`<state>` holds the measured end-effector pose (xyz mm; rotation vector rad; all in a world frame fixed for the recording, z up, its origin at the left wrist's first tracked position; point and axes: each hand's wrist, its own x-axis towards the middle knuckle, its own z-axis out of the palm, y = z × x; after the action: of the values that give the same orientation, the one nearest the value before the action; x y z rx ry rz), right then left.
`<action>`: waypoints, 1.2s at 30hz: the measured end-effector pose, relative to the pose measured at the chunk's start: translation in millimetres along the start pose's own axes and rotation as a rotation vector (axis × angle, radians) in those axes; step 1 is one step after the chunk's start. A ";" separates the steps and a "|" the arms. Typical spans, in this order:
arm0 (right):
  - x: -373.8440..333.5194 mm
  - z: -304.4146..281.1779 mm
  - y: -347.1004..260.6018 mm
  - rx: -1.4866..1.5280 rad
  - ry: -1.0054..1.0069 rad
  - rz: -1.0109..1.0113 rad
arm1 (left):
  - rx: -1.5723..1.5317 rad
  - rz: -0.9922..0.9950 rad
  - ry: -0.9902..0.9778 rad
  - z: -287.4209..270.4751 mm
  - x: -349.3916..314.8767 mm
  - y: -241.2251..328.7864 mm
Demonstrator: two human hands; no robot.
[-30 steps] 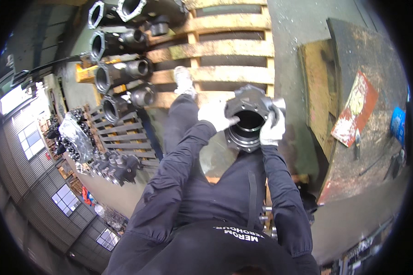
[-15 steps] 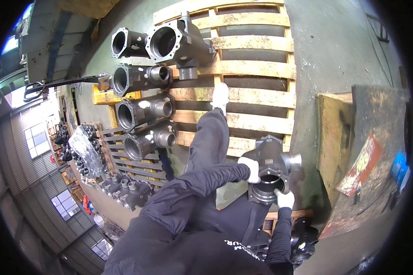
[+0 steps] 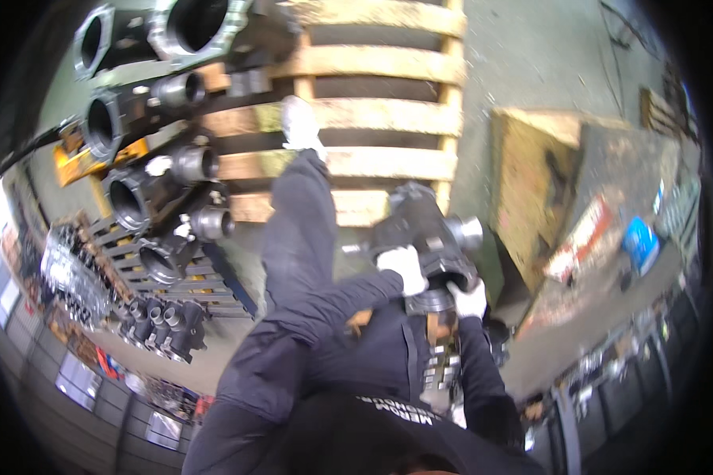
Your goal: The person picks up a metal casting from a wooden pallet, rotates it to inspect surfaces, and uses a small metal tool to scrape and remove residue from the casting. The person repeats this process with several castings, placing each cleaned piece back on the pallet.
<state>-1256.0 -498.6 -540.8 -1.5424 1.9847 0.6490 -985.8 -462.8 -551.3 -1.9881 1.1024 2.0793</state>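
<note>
Near the pallet's (image 3: 380,162) near right corner, the left hand (image 3: 404,269) and right hand (image 3: 469,301) grip the housing (image 3: 416,226), probably heavy, rigid and smooth, best held by its flanged rim.

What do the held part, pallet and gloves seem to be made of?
Held part: probably cast metal, dark finish; its side spout gleams as if machined.
Pallet: wood, seemingly unpainted; yellowish, patchily stained.
Gloves: probably fabric, matte white; blur hides any weave.

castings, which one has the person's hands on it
The casting right of the forward leg: left hand and right hand are both on it. The row of castings left of that leg has no hand touching it.
</note>
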 end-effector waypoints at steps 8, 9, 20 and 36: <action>17.7 -18.6 -16.1 0.277 -0.117 -0.115 | -0.144 0.037 -0.026 -11.1 2.6 -13.0; 18.6 -21.9 -22.8 0.280 -0.109 -0.130 | -0.181 0.034 -0.033 -14.2 2.5 -14.9; 23.0 -64.1 -142.6 -0.019 -0.108 -0.239 | -0.361 -0.053 0.155 -70.2 -2.3 -49.5; 45.2 -175.3 -411.1 -0.262 0.269 -0.889 | -0.829 0.072 0.650 -205.8 -17.1 -39.2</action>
<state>-886.6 -741.3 -460.7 -2.5131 1.1687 0.3314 -788.6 -533.9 -535.4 -3.1932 0.3066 2.1901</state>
